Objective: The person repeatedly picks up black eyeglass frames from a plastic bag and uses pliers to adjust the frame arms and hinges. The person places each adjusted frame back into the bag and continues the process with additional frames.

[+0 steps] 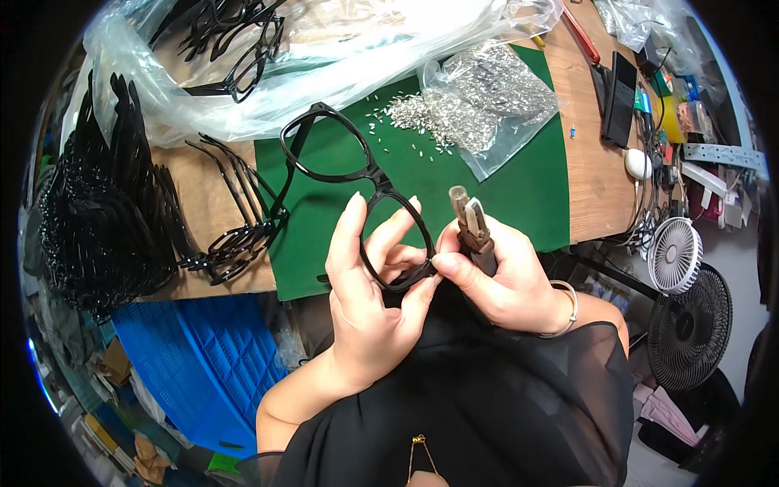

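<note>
Over the near part of a green rectangular mat on a brown wooden counter, a glossy black plastic eyeglass frame is held aslant between 2 bare hands. The left hand has its grip closed on the nearer rim — thumb at the lower edge, fingers around and behind it. The right hand wraps its curled fingers about dark metal pliers, tips up, while its thumb and forefinger pinch the frame's lower right corner; a pale speck there is too small to tell.

Beyond the frame, small silver-coloured pieces lie scattered on the mat, beside a clear plastic bag full of similar pieces. By the mat's left edge sit several shiny black spectacle frames, next to a tall black heap of spectacle parts. Translucent plastic sheeting covers the far side — to the right rests a black smartphone. Below the counter, left, stands a blue plastic crate.
</note>
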A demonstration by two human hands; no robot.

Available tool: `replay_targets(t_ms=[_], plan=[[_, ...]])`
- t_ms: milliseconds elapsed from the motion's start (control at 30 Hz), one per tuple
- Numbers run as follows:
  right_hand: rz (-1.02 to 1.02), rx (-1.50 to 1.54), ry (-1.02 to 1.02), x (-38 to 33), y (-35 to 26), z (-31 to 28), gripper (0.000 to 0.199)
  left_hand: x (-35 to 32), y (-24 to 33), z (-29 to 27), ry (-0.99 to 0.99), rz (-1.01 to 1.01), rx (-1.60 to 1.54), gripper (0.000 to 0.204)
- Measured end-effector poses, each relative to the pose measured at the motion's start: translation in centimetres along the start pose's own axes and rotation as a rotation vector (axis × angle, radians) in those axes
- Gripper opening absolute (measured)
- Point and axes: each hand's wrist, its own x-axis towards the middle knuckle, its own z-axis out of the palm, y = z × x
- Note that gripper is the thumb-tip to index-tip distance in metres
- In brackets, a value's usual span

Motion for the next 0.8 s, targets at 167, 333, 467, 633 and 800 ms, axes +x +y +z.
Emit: replay_targets(t_ms=[167,333,467,633,800], plan=[[0.227,0.276,-0.024,0.1,-0.1,0.2,0.018,-0.2,-0.6,0.3,0.01,0.011,-0.026,0.089],[0.287,0.374,-0.216,0.9,-0.9,-0.1,0.019,0.5,0.3,-1.0,-0.089,-0.175,-0.438,0.087],[0.292,0.251,-0.365,1.0,-2.6,-1.3,0.019,0.1,1.0,-2.5,-0.099,-0.167,-0.373,0.088],[0.231,-0.259,-0.615,0.5,-2.9,-2.3,0.034,-0.1,1.6,-3.5,-0.155,-0.169,-0.449,0.089],[0.195,-0.379,-0.687,1.5,-4.1,-2.0,0.036,0.1,1.5,-3.8,-0.233,-0.144,-0.412,0.085]])
